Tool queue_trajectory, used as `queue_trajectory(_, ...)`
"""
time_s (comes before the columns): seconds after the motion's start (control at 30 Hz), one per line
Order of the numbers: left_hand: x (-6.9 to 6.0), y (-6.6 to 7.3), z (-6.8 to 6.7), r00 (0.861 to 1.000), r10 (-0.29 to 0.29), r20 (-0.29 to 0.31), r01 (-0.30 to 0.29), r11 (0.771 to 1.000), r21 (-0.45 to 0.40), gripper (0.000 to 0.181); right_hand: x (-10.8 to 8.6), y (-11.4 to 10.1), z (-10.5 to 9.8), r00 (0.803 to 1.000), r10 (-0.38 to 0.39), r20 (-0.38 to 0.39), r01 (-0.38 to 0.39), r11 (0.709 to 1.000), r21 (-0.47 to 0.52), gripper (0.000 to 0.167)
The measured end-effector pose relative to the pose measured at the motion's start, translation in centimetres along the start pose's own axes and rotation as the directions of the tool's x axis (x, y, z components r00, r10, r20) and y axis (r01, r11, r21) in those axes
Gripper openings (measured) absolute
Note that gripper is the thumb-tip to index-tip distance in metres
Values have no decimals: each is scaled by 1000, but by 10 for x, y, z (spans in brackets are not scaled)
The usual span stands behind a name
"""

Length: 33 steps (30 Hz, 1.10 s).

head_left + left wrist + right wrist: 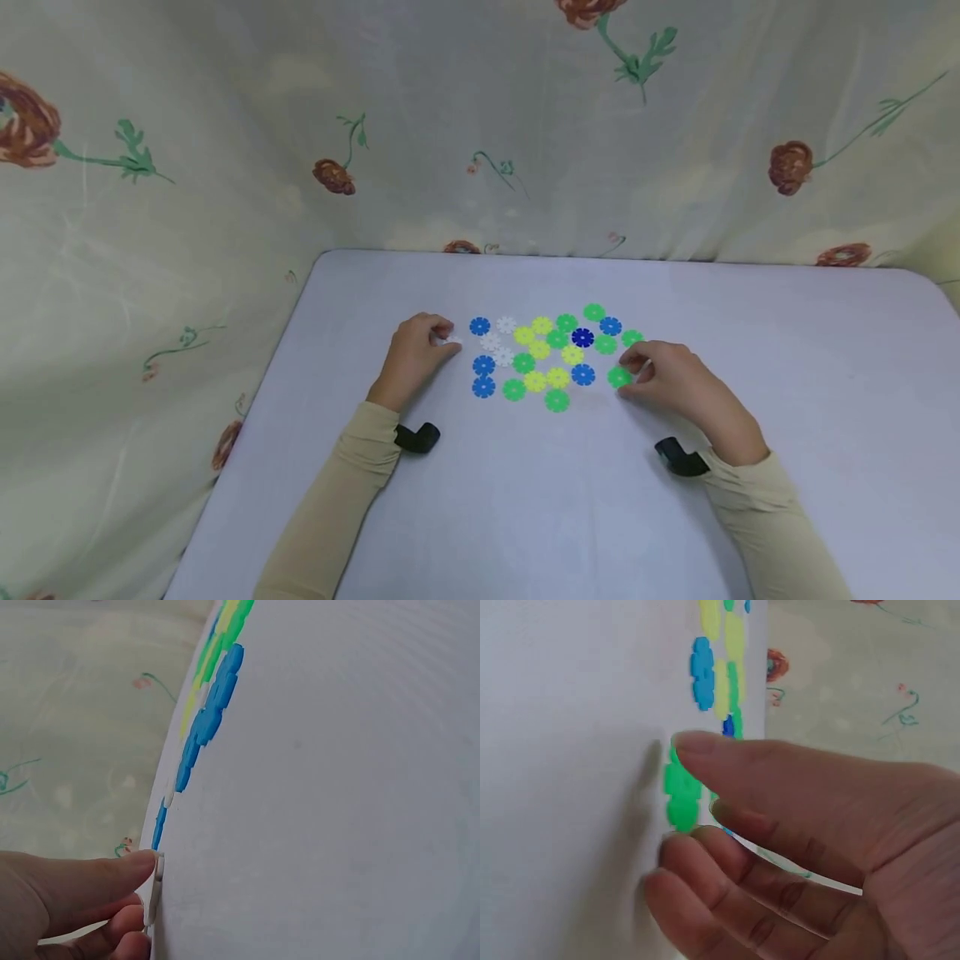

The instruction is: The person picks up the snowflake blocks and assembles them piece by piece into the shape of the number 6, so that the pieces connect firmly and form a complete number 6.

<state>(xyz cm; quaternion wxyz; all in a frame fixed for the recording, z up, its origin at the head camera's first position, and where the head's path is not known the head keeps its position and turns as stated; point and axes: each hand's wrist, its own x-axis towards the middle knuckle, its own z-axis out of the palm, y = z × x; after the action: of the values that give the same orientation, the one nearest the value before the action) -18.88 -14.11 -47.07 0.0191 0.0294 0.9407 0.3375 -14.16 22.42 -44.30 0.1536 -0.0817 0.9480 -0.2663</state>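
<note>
My left hand pinches a white notched plastic disc between thumb and fingers, left of the group of discs. In the left wrist view, the thumb lies on the disc's near end. My right hand hovers around a green notched disc at the group's right side. Thumb and bent fingers stand on either side of that disc; a small gap shows below it in the right wrist view. Nearest the left hand lie a blue disc and a white disc.
Several yellow discs, more green discs, blue discs and a dark blue disc lie flat on the white table. A flowered curtain hangs behind and to the left. Black wrist mounts sit on both sleeves.
</note>
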Motion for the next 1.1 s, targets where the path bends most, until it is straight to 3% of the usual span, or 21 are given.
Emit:
queue_trajectory(0.33, 4, -2, -3, 1000, -16, -3, 16, 998, -54, 18, 10, 9, -1, 999, -40, -29, 41, 997, 61, 24)
queue_trajectory(0.53, 1, 1, -10, 998, -65, 15, 66, 996, -64, 27, 14, 11, 0, 998, -55, -36, 59, 992, 115, 25)
queue_trajectory(0.8, -4, 4, -8, 998, -41, 36, 43, 998, -51, 25, 9, 13, 6, 993, -100, -65, 109, 982, 153, 21)
queue_trajectory(0.97, -7, 4, -7, 999, -12, 30, 14, 998, -59, 22, 6, 12, 12, 977, -176, -123, 198, 960, 199, 13)
queue_trajectory(1.1, -8, 4, -9, 999, -2, 33, 5, 997, -81, 19, 6, 9, 16, 966, -187, -178, 224, 948, 225, 13)
